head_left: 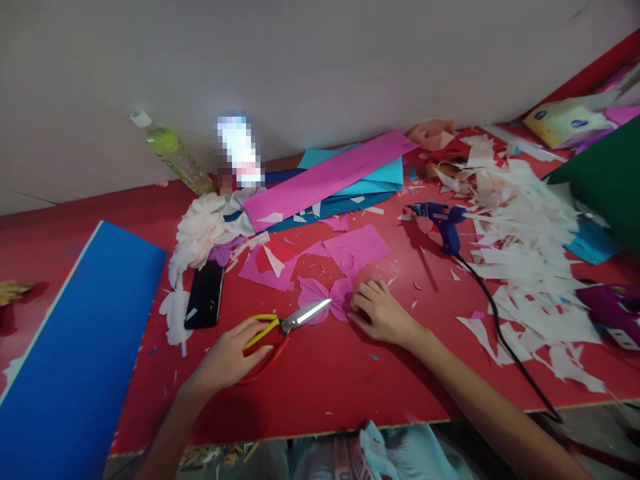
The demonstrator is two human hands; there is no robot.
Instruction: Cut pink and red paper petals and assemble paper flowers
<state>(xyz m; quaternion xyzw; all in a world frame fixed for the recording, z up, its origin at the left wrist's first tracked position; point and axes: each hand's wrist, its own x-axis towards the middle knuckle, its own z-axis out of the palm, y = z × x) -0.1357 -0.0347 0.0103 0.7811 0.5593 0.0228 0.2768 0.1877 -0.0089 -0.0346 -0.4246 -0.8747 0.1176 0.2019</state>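
Observation:
My left hand (235, 352) is closed around the handles of a pair of scissors (289, 325), one handle yellow and the other red. The scissor blades are together, and they point right, with the tip over a pink paper piece (315, 292) pinched narrow in its middle like a bow. At the right end of that piece, the curled fingers of my right hand (384, 312) press on it; their tips are partly hidden. Just beyond lie a larger flat sheet of pink paper (357, 248) and more pink scraps (270, 267).
A blue glue gun (443, 223) with a black cord stands right of centre, beside a heap of white paper cuttings (530, 233). Behind lie folded pink paper (330, 180), a bottle (180, 160) and a lit phone (241, 150). A dark phone (205, 293) and blue board (85, 333) are left.

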